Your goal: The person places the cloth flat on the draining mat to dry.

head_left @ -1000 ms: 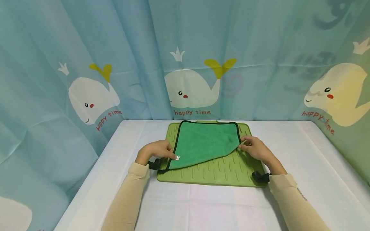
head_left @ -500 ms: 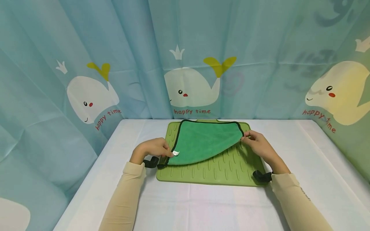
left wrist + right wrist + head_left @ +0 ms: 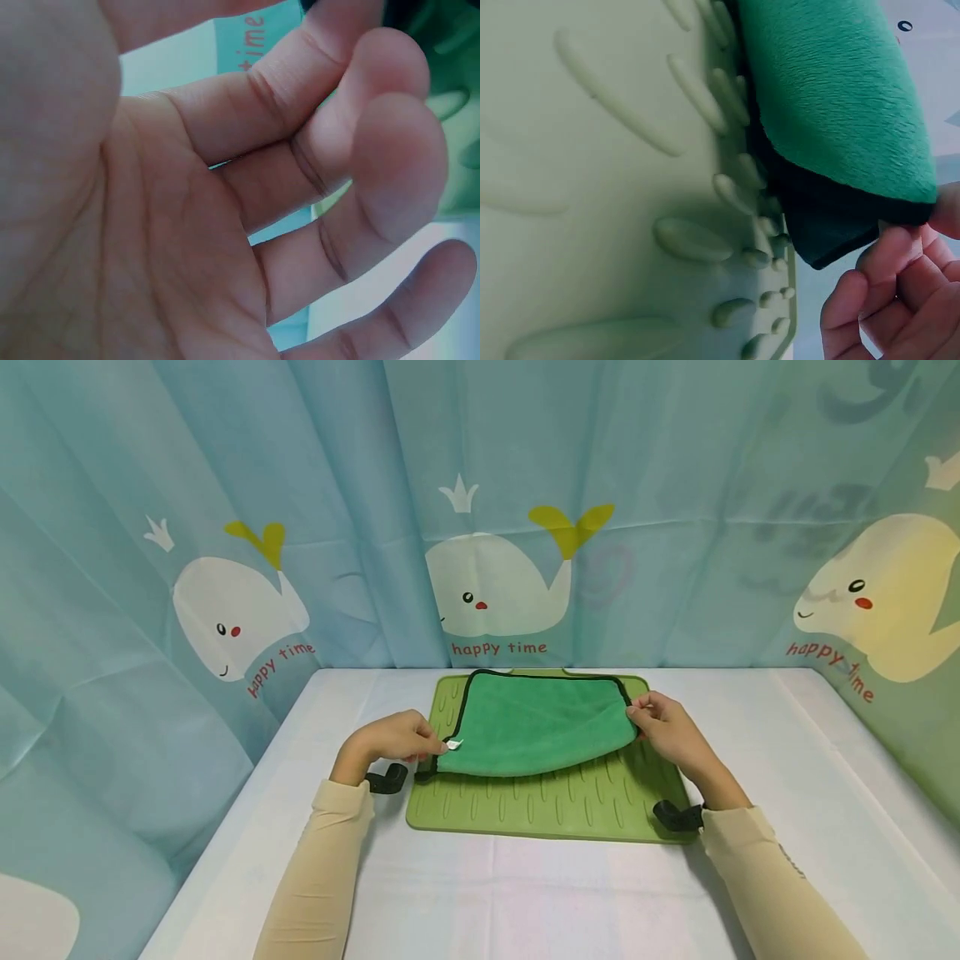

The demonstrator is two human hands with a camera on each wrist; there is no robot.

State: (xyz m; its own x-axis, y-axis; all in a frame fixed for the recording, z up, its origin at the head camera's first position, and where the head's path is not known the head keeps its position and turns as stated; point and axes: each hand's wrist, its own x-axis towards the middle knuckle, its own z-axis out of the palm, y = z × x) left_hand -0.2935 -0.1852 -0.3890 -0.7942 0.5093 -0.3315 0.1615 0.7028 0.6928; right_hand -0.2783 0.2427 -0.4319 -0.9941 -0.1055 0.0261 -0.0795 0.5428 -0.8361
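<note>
A green plush towel (image 3: 540,727) with black edging lies over a ridged light-green mat (image 3: 555,806), its near side folded into a rounded bend. My left hand (image 3: 393,739) pinches the towel's left edge beside a small white tag (image 3: 453,744). At the towel's right edge, my right hand (image 3: 667,727) pinches the black border between thumb and fingers. In the right wrist view the towel (image 3: 847,97) curves over on itself, with a dark flap hanging under the fold above the mat (image 3: 615,187). Curled fingers (image 3: 397,165) fill the left wrist view, hiding most of the towel there.
A white-covered table (image 3: 480,893) extends around the mat. Behind and beside it hangs a blue-green curtain (image 3: 360,485) printed with whales. Black straps with camera mounts (image 3: 678,816) sit at both wrists.
Both hands have moved away from the body, and the towel's near fold has risen with them, baring more of the mat's front. My right hand has also shifted slightly right, my left slightly left.
</note>
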